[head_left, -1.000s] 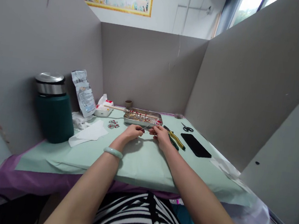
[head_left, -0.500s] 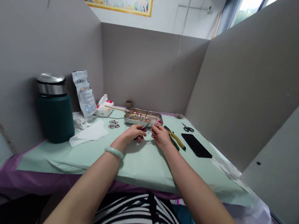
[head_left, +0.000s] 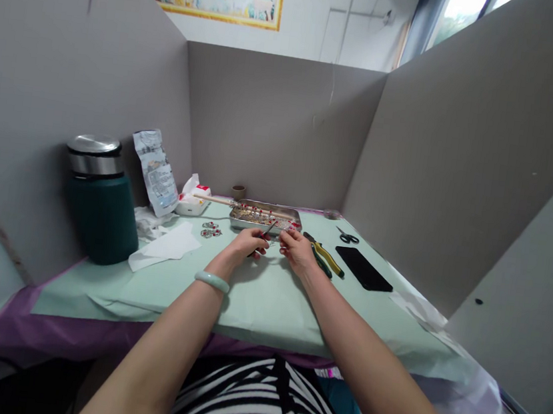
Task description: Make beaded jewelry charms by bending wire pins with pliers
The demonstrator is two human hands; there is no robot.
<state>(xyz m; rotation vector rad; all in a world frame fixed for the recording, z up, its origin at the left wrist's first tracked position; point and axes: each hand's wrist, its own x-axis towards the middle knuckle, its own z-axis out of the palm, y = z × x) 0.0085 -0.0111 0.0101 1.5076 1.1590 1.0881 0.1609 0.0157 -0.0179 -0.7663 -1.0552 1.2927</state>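
My left hand (head_left: 250,243), with a pale green bangle (head_left: 211,282) on its wrist, is closed around a slim dark-handled tool (head_left: 270,228) whose tip points up and away. Just to its right my right hand (head_left: 296,247) is pinched, fingertips together; what it holds is too small to name. A gap separates the two hands. Behind them lies a metal tray (head_left: 264,229) with red and gold beads. Beaded pieces (head_left: 211,230) rest on the green cloth left of my hands. Pliers with yellow and green handles (head_left: 329,259) lie beside my right hand.
A dark green flask (head_left: 102,212), a silver pouch (head_left: 156,172), a tissue pack (head_left: 193,205) and white paper (head_left: 165,247) stand or lie left. Black scissors (head_left: 348,236) and a black phone (head_left: 363,269) lie right. Grey partitions (head_left: 281,127) enclose the table. A brown roll (head_left: 238,192) stands behind.
My left hand and its tool have shifted very slightly, the tool tip a little to the left. The rest looks the same.
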